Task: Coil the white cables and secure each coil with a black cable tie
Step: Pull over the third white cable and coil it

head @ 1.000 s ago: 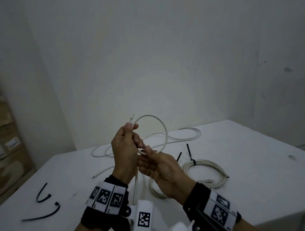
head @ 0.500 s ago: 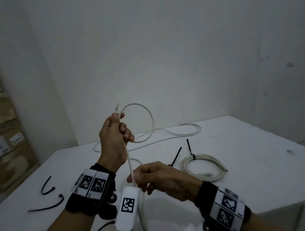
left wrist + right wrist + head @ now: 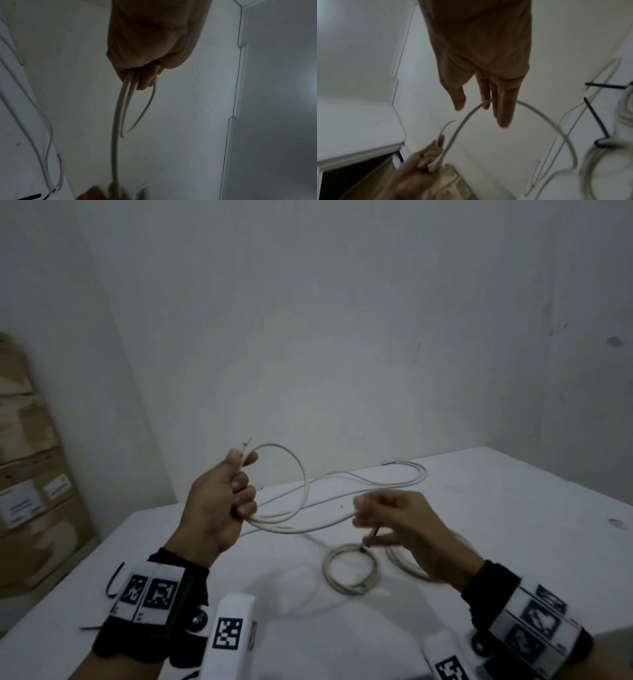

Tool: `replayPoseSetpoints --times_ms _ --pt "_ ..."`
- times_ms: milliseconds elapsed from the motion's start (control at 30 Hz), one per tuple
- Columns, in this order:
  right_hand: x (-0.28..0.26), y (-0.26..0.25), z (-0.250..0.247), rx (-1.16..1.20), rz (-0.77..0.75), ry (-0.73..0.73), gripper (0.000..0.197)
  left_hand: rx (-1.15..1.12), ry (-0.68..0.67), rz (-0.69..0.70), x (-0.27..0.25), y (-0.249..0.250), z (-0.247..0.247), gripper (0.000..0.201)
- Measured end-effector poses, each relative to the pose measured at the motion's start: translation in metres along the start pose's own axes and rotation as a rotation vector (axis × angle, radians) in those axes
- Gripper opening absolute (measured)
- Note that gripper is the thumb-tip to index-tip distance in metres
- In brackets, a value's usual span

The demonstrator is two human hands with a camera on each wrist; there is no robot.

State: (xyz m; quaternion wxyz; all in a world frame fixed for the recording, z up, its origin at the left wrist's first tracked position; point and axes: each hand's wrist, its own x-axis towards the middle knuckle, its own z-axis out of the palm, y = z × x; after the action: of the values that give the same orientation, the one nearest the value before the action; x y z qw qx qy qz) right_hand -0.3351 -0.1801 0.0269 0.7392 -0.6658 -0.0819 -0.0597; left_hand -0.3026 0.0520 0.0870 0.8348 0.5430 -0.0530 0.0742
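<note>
One white coil [image 3: 351, 571] already lies on the desk [image 3: 513, 525] with a black tie [image 3: 597, 121] on it. The left hand [image 3: 219, 501] is clenched around the first loops of another white cable [image 3: 298, 470], held up above the desk. The right hand [image 3: 400, 522] has loose fingers [image 3: 504, 108], with the cable running over them. More looping and a tie are left.

We saw a plain pale wall [image 3: 342, 320] filling the upper frame, scuffed with a few dark marks at the upper right. A white table [image 3: 513, 508] spread across the lower half of the head view. At the far left edge stood stacked cardboard boxes [image 3: 27, 474] bearing white labels. The light was dim and even.
</note>
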Motion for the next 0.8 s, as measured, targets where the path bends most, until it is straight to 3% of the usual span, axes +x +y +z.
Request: replayPoseSetpoints --times_ms 100,200,367,533,600,800 --pt "0.007 -0.014 0.011 0.376 -0.037 0.173 0.007 -0.021 -0.066 -0.101 -0.009 -0.013 0.002 0.028" --pt "0.019 -0.028 0.023 0.643 0.031 0.198 0.017 -0.055 -0.09 -0.13 -0.019 -0.023 0.006 0.027" --pt "0.032 -0.041 0.025 0.661 0.129 0.215 0.02 -0.126 -0.091 -0.142 -0.028 -0.025 0.001 0.027" --pt "0.017 -0.029 0.018 0.544 0.113 -0.088 0.013 -0.136 -0.103 -0.139 -0.033 -0.018 -0.01 0.028" --pt "0.013 -0.026 0.015 0.478 0.08 -0.116 0.022 -0.07 -0.129 -0.14 -0.035 -0.02 -0.014 0.028" --pt "0.016 -0.025 0.025 0.313 0.045 -0.114 0.02 0.238 -0.186 -0.016 -0.043 -0.036 -0.007 0.031"
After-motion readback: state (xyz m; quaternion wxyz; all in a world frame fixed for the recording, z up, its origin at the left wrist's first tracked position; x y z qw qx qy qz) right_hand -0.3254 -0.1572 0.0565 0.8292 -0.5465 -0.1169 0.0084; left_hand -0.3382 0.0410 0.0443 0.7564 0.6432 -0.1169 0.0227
